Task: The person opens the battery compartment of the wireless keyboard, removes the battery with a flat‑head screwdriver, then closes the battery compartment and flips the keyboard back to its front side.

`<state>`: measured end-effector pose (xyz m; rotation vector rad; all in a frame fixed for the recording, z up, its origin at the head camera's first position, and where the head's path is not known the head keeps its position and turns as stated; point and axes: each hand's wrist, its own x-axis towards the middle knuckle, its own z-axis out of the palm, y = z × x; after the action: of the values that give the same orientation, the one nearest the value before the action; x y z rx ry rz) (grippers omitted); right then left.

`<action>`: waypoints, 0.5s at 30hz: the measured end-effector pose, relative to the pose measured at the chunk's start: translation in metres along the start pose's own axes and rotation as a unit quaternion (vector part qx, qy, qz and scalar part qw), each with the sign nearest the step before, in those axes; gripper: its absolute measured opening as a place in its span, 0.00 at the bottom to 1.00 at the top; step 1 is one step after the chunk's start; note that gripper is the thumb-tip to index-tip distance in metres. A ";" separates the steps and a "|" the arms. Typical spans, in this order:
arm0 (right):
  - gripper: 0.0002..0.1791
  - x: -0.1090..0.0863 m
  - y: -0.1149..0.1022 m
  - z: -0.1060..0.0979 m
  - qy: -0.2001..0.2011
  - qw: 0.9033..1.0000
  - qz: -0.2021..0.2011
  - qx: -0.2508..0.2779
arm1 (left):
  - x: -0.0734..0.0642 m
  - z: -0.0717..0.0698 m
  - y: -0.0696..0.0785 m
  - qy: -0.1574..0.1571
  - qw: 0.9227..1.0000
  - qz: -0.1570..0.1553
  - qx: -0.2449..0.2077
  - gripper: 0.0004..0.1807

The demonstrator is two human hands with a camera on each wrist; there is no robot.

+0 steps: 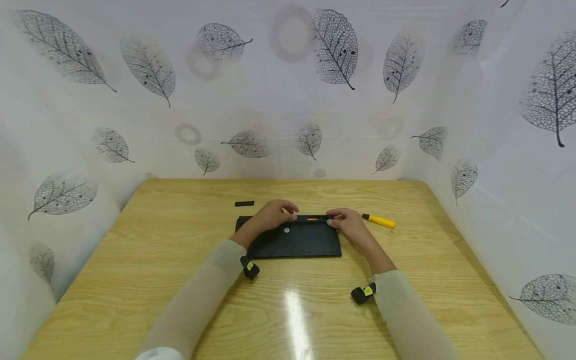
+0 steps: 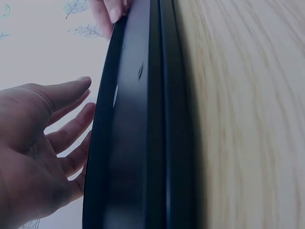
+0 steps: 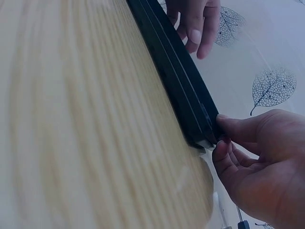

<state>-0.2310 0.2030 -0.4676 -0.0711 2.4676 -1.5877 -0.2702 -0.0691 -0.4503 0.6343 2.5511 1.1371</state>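
Observation:
A black keyboard [image 1: 294,242] lies underside up on the table, with a small round pale sticker on it. Along its far raised edge, an orange-red battery [image 1: 312,219] shows in a narrow slot. My left hand [image 1: 272,215] is over the far edge, left of the slot; in the left wrist view its fingers are loosely bent and hold nothing. At the far right corner, my right hand [image 1: 350,226] pinches the keyboard's edge between thumb and fingers, as the right wrist view shows. A small black cover [image 1: 244,203] lies beyond the keyboard's far left corner.
A yellow-handled screwdriver [image 1: 381,221] lies just right of my right hand, with tiny bits [image 1: 392,230] beside it. The wooden table [image 1: 135,270] extends on both sides, and a leaf-print curtain [image 1: 270,100] stands around its back and sides.

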 end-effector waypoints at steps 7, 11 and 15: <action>0.20 0.003 0.001 -0.001 0.004 1.000 0.007 -0.008 | 0.009 0.011 0.007 -0.013 1.000 0.002 -0.007 0.18; 0.20 0.003 0.000 -0.001 0.008 1.000 0.015 -0.012 | 0.014 0.016 0.007 -0.016 1.000 0.002 -0.015 0.17; 0.20 0.003 -0.002 -0.001 0.005 1.000 0.020 -0.012 | 0.018 0.020 0.006 -0.024 1.000 -0.008 -0.012 0.18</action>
<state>-0.2341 0.2024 -0.4665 -0.0164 2.4805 -1.5459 -0.2756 -0.0443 -0.4601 0.6262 2.4939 1.1304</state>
